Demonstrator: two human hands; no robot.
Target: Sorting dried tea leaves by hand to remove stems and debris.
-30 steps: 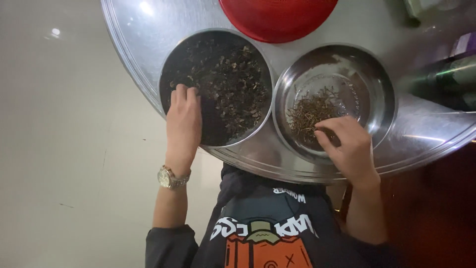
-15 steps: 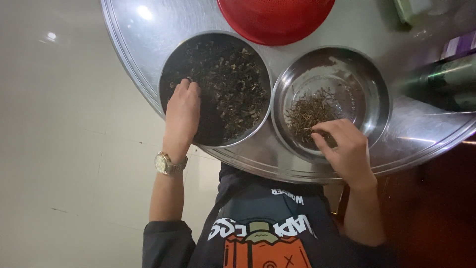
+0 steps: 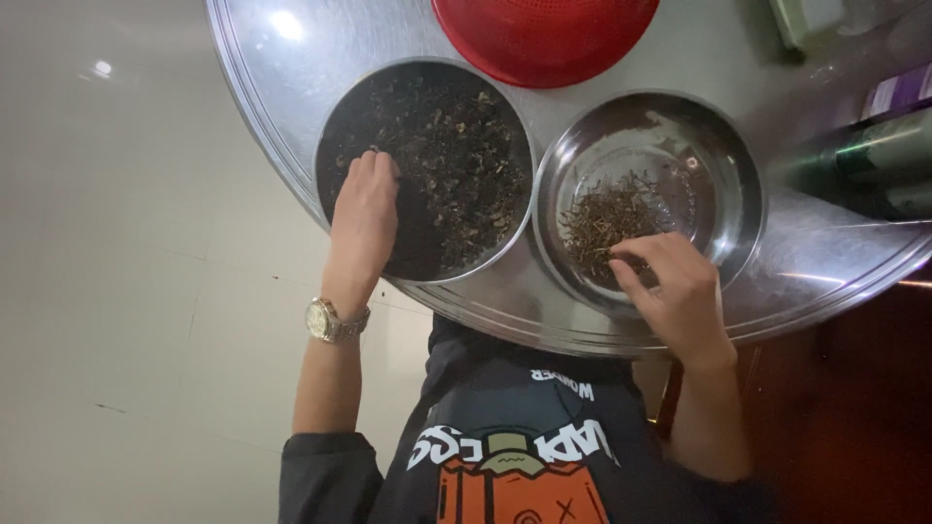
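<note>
Sorting work at a large round steel tray (image 3: 291, 126), seen from above, with two steel bowls side by side on it. Left bowl (image 3: 424, 170): filled with dark dried leaves and curled bits (image 3: 456, 175), nearly to the rim. Right bowl (image 3: 649, 199): mostly bare shiny metal, holding only a small heap of thin brown stems (image 3: 607, 223) toward its near left side. Left hand (image 3: 362, 218): laid palm down inside the left bowl at its near left edge, fingers pressed together and resting on the leaves; whether anything is pinched beneath them cannot be told. Wristwatch (image 3: 333, 320), metal, on the left wrist. Right hand (image 3: 675, 286): curled over the near rim of the right bowl, fingertips drawn together just above the stem heap; whether a stem is pinched between them cannot be told. Red plastic colander (image 3: 544, 34): at the far edge of the tray, untouched. Step in hand, as judged: picking stems out of the leaves and collecting them in the right bowl, with most of the leaves yet unsorted. Next move calls for a fine fingertip pinch in the left bowl to isolate single stems from the loose leaf.
</note>
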